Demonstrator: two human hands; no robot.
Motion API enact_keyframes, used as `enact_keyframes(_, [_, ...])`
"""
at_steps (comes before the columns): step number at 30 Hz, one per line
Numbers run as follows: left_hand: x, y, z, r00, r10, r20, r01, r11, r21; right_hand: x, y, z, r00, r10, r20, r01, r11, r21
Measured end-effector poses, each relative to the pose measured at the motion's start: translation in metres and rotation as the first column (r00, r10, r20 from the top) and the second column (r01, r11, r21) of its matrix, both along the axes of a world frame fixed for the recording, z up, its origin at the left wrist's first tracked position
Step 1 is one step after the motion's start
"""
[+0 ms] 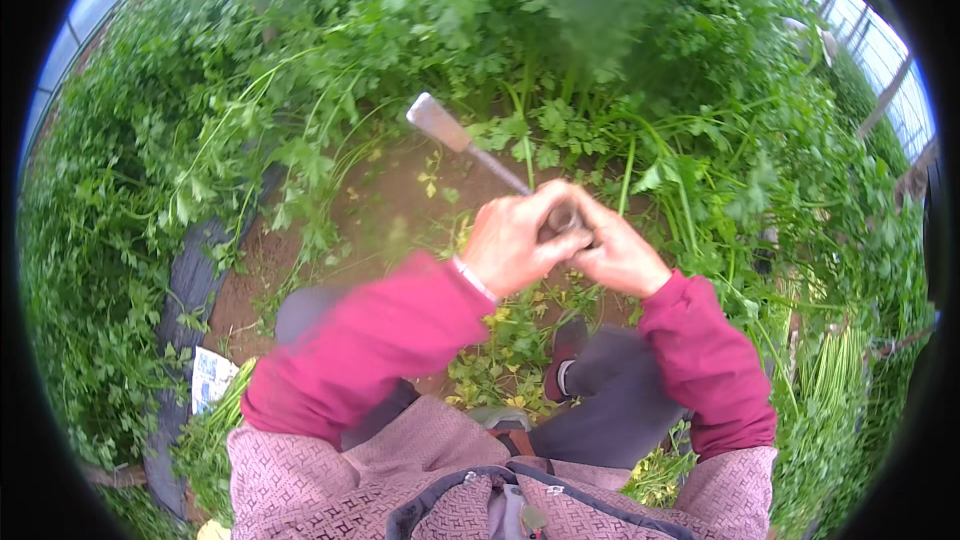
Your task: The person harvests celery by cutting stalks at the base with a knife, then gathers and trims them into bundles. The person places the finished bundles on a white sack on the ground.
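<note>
Both hands meet in front of me around a metal hand tool with a flat, flared blade and a thin rod shaft. The blade points up and to the left, over bare soil beside leafy, celery-like plants. My left hand is closed where the shaft runs in, its thumb reaching towards the right hand. Fingers of my right hand curl against the tool's round, dark end. Much of the grip is hidden by the fingers, and the hands are slightly blurred.
Dense green plants surround the brown soil. Black plastic sheeting runs along the left. Cut stalks lie in bundles at the lower left and right, with a printed sheet by the left one. Loose leaves lie between my legs.
</note>
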State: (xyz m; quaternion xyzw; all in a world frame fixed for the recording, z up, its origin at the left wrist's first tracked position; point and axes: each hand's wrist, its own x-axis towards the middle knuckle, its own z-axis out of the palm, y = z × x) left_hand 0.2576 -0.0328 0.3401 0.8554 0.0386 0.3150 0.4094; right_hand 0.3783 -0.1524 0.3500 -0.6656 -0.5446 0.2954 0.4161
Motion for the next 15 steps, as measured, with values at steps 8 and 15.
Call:
enact_keyframes(8, [0.0,0.207,-0.099,0.543,-0.21,-0.813,0.079,0.977,-0.2,0.044,0.106,-0.112,0.776,-0.499,-0.385,0.312,0.834,-0.454])
enact_keyframes(15, [0.028,0.368,-0.297,0.457,0.078,-0.886,-0.592,0.77,-0.238,0.089,0.248,-0.24,0.94,-0.317,0.122,0.336,0.923,-0.188])
